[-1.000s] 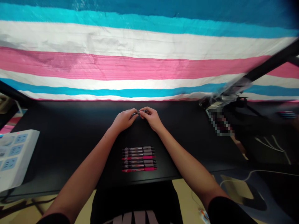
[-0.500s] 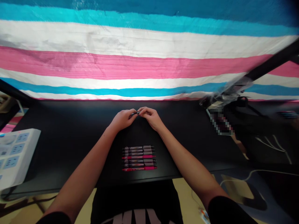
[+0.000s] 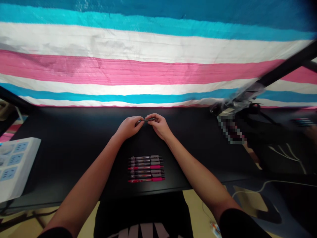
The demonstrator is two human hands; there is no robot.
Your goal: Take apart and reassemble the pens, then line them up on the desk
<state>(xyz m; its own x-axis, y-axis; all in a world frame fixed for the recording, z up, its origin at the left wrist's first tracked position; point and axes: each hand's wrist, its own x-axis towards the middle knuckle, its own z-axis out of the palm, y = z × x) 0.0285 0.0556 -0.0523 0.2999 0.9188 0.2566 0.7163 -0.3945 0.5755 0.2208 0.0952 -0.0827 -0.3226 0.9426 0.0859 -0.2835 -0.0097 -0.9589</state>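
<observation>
I'm pinching a slim dark piece (image 3: 145,120), left hand (image 3: 130,127) and right hand (image 3: 159,126), over a black desk (image 3: 74,138), striped sheet (image 3: 158,53) hanging behind

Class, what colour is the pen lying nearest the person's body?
That pen is pinkish red, as the head view shows.

Left grip (image 3: 129,127): fingers curled, thumb forward
Right grip (image 3: 159,125): fingers bent over thumb
Forearms (image 3: 90,180): bare, stretched forward, converging
</observation>
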